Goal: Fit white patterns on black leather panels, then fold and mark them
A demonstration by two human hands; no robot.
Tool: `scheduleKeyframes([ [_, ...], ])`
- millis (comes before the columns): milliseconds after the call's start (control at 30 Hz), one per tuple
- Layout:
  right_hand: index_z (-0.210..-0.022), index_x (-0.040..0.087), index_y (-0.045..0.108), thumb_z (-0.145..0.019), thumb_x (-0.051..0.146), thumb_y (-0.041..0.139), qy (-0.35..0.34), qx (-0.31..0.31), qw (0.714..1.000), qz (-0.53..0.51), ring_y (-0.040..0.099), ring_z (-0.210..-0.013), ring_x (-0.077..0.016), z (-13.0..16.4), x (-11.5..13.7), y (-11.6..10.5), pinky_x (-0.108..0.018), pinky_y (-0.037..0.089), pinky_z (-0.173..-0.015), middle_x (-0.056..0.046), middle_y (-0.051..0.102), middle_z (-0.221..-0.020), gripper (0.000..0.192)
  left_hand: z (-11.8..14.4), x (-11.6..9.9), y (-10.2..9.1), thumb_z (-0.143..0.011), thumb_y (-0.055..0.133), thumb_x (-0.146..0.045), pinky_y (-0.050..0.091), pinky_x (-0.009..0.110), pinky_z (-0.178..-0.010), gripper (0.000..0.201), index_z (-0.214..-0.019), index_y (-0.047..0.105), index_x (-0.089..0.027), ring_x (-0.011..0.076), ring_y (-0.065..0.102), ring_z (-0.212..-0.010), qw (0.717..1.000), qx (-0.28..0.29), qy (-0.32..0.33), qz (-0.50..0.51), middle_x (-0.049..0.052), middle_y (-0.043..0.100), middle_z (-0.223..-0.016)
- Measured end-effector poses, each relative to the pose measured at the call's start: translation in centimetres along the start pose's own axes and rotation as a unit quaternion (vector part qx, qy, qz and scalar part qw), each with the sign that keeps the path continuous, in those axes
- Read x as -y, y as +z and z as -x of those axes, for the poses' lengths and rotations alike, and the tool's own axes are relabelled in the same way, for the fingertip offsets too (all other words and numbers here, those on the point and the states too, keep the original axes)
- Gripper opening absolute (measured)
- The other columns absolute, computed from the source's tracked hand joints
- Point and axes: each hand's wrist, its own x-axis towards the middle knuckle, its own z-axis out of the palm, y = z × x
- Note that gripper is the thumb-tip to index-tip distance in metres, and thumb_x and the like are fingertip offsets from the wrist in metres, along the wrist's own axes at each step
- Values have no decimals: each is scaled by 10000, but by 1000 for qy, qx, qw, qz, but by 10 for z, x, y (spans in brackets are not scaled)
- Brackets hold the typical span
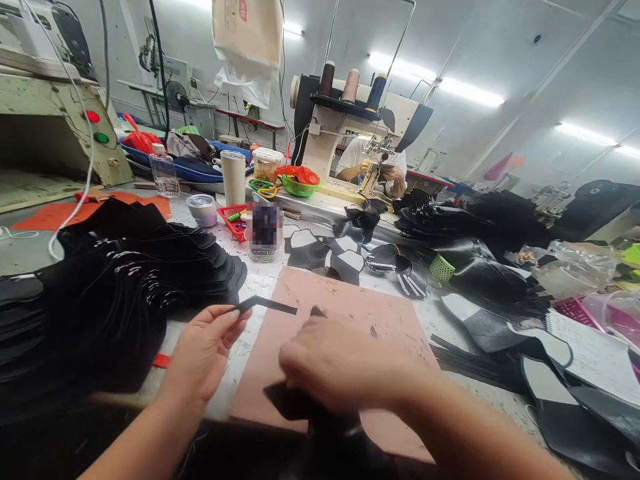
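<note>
1. While my hands work low at its near edge, the worktable fills the view, speckled pale and crowded with cut pieces.
2. To my left a large heap of black cut pieces lies fanned in overlapping layers, just beside my left hand.
3. Across the table a sewing machine stands with thread cones on top, and a person in a white shirt sits behind it.
4. Under my hands lies a pinkish-brown board, flat on the table.
5. My right hand is closed over a black leather piece at the board's near edge; a dark tip pokes out above my knuckles.
6. My left hand pinches one end of a thin black strip between thumb and fingertips; the strip is bent at an angle and reaches out over the board's far left corner.
7. A small jar stands beyond the board.
</note>
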Motion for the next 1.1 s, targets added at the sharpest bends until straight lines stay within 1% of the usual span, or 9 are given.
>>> scheduleKeyframes([
  [67, -743, 210, 558, -766, 180, 587, -40, 19, 993, -113, 537, -573, -115, 13, 20, -12, -218, 389, -558, 29, 634, -681, 48, 13, 13, 10, -587, 619, 3, 497, 112, -528, 221, -590, 469, -159, 102, 653, -602, 999, 40, -19, -11, -14, 643, -582],
  [100, -772, 215, 566, -777, 178, 583, -39, 21, 984, -171, 557, -596, -106, 18, 25, -13, -200, 403, -564, 31, 646, -717, 42, 21, 20, 14, -555, 654, -12, 489, 113, -525, 255, -609, 459, -167, 106, 653, -611, 998, 62, -29, -17, -21, 644, -584],
  [167, -811, 209, 580, -788, 164, 571, 2, -5, 964, -267, 594, -672, -105, 27, 26, -5, -178, 433, -605, 14, 661, -778, 51, 37, 29, 20, -507, 717, -63, 484, 134, -516, 318, -706, 500, -182, 115, 647, -599, 992, 105, -57, -34, -25, 656, -608],
  [267, -845, 193, 597, -773, 155, 579, 109, -94, 930, -339, 614, -764, -123, 40, 17, 20, -197, 457, -677, -9, 665, -834, 83, 58, 38, 21, -488, 766, -163, 477, 176, -494, 394, -832, 573, -172, 105, 604, -511, 978, 157, -111, -79, -16, 663, -624],
  [367, -821, 196, 599, -759, 182, 579, 176, -167, 906, -348, 607, -750, -129, 53, 13, 40, -217, 458, -675, -4, 659, -809, 67, 69, 41, 17, -502, 773, -231, 453, 196, -458, 327, -775, 612, -151, 116, 580, -490, 962, 182, -157, -131, 7, 660, -603],
  [467, -766, 194, 576, -748, 184, 567, 208, -203, 891, -349, 587, -706, -124, 63, 15, 44, -215, 450, -640, 6, 636, -752, 22, 72, 44, 15, -545, 756, -260, 465, 220, -489, 277, -775, 642, -156, 154, 608, -590, 950, 202, -174, -162, 38, 684, -676],
  [633, -694, 187, 549, -759, 206, 564, 245, -192, 881, -357, 539, -624, -102, 70, 14, 39, -198, 413, -581, 31, 589, -664, 69, 73, 47, 16, -583, 731, -221, 441, 185, -542, 189, -760, 692, -168, 101, 571, -581, 942, 219, -158, -199, 18, 681, -671],
  [767, -688, 180, 543, -765, 223, 561, 273, -183, 876, -352, 522, -606, -100, 71, 13, 40, -199, 386, -558, 33, 571, -646, 91, 74, 45, 18, -562, 736, -233, 443, 212, -559, 221, -774, 709, -176, 116, 566, -576, 937, 228, -175, -198, 25, 681, -662],
  [1100, -665, 179, 514, -767, 225, 521, 292, -196, 876, -329, 492, -565, -96, 74, 15, 41, -196, 359, -525, 35, 540, -601, 112, 77, 40, 22, -579, 715, -214, 461, 165, -595, 196, -772, 728, -189, 102, 564, -656, 938, 232, -171, -193, 40, 702, -841],
])
